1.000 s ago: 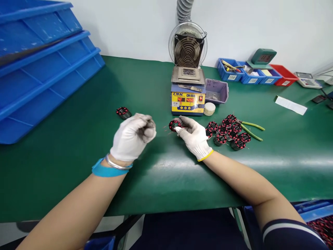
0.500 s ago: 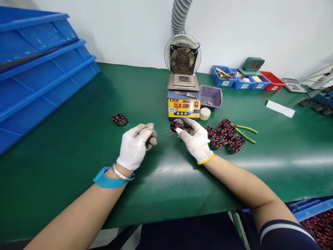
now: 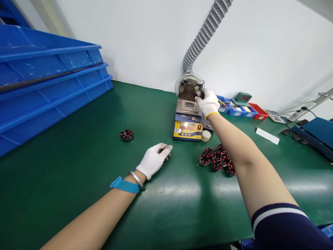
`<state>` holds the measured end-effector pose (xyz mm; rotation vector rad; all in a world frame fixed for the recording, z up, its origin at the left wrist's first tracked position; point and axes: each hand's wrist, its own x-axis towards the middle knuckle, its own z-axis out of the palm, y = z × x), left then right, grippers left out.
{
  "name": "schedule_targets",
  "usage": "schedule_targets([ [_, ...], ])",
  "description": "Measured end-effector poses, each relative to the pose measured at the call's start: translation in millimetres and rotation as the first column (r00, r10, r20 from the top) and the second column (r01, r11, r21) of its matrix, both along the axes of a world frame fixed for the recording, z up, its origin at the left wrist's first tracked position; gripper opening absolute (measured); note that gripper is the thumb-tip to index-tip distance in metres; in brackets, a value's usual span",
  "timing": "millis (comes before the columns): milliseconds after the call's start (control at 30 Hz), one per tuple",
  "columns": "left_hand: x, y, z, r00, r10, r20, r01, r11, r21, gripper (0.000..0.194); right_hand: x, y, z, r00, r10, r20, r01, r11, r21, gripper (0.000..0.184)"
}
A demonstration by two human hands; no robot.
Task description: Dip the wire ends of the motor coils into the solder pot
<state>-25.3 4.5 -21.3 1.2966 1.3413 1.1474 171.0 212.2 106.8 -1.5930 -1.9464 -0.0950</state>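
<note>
My right hand [image 3: 207,102], in a white glove, is raised over the top plate of the yellow and blue solder pot [image 3: 188,127], right in front of the round fan [image 3: 189,89]. Its fingers are closed round a small dark red-wound coil part that barely shows. My left hand [image 3: 154,159], also gloved, rests on the green mat [image 3: 78,152] with fingers curled loosely; whether anything is inside them is hidden. A heap of several red-wound coil parts [image 3: 217,160] lies right of the left hand, partly behind my right forearm. One single coil [image 3: 126,135] sits apart to the left.
Stacked blue trays [image 3: 44,86] fill the left side. A grey flexible duct [image 3: 205,31] rises from the fan. Small blue and red bins [image 3: 244,110], a white paper slip [image 3: 267,135], a white round tin [image 3: 206,135] and a blue device [image 3: 314,135] stand at the back right.
My right hand has lifted the coil from the mat up to the solder pot's top. My left hand has lowered onto the mat. The camera has tilted upward.
</note>
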Motion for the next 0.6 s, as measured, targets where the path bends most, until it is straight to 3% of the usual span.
schedule_targets([
  [267,-1,2,-6.5,0.999,-0.04,0.01,0.04,0.998,0.04,0.035,-15,6,-5.9,0.957,-0.035,0.287,0.044,0.999,-0.026,0.044],
  [600,-2,7,-10.5,0.997,-0.032,0.074,0.029,0.999,0.042,0.04,-16,9,-4.9,0.966,-0.039,0.257,0.054,0.997,-0.052,0.046],
])
